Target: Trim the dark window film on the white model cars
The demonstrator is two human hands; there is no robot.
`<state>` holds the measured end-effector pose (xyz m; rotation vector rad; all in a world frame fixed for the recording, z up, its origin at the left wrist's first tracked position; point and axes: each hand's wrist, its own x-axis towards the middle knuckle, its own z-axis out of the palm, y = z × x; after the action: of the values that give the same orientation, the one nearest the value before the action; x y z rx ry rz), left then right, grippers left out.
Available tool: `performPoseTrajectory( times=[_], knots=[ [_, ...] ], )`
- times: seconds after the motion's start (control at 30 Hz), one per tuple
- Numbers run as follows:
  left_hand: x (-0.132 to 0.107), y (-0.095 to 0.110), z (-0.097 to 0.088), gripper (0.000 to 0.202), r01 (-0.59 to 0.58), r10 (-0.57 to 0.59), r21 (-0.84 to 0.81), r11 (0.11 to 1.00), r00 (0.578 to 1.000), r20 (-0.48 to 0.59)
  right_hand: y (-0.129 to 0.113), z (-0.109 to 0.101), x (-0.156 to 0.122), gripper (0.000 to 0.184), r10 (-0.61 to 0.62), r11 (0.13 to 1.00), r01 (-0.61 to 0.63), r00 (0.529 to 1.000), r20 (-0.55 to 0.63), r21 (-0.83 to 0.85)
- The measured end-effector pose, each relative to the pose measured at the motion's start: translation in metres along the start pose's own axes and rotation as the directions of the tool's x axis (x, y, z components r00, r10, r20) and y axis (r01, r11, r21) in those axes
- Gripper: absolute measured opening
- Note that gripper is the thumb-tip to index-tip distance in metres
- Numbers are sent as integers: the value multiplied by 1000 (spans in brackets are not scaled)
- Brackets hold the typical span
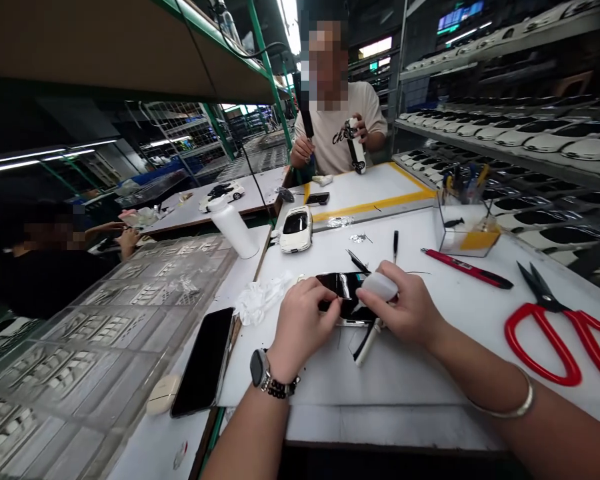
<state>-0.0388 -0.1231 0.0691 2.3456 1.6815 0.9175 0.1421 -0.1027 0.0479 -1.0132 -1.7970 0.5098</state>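
Observation:
My left hand [303, 319] is closed in a pinch on the near edge of a glossy black part [341, 285] that lies on the white table [405, 373]. My right hand [405, 308] is closed round a white tool [377, 288] pressed against the right side of the same black part. A white and black stick [366, 341] pokes out below my right hand. A watch is on my left wrist and a bangle on my right.
Red scissors [555, 340] lie at the right, a red pen [467, 268] and a clear pen box [463, 230] beyond. A white toy car [297, 230], a white bottle [233, 227], a phone [204, 360] and clear trays [105, 333] are at the left. A person opposite holds a toy car [355, 143]; another sits left.

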Motion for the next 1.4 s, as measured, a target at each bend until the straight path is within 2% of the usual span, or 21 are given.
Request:
performPoseTrajectory(
  times=[0.4,0.93,1.4],
  knots=[
    [1,4,-3,12,4,-5,14,1000,1000,20,-3,-1,5,33,-24,999,24,1000,14,-25],
    [1,4,-3,13,-15,14,35,999,1000,23,-1,3,4,32,-62,997,65,994,89,-35],
    [1,4,-3,12,-21,20,29,999,999,28,-1,4,5,32,-146,983,155,985,95,-95]
  ],
)
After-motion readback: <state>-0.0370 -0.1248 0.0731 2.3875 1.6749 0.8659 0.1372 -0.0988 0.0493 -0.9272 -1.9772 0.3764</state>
